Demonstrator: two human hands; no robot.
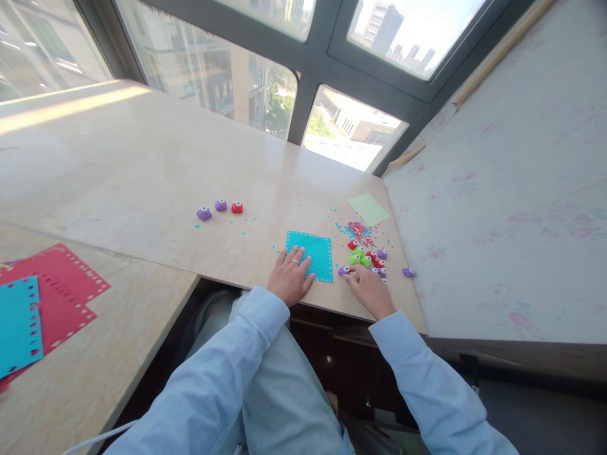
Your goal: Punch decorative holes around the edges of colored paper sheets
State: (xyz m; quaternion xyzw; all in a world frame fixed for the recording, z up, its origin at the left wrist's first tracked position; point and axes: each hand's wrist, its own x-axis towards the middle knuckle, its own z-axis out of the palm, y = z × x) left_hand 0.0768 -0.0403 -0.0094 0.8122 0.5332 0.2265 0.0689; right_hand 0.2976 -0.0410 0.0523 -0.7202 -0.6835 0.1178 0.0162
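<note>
A blue square of paper [321, 256] with small holes punched along its edges lies on the ledge. My left hand [290, 275] rests flat on its left part, fingers spread, a ring on one finger. Just right of the paper, my right hand [370, 291] has its fingers closed on a small purple craft punch [344, 270] with a white button. Close beyond that hand sits a cluster of similar punches, among them a green punch [355, 259], a red punch [353, 244] and a purple punch [382, 253]. My right hand hides part of the cluster.
Red and blue paper bits [360, 232] are heaped near a pale green sheet [368, 209]. One purple punch [408, 272] stands by the wall. Two purple punches and a red punch [237, 207] stand farther left. Punched red sheets [71, 278] and a blue sheet [19, 325] lie at far left.
</note>
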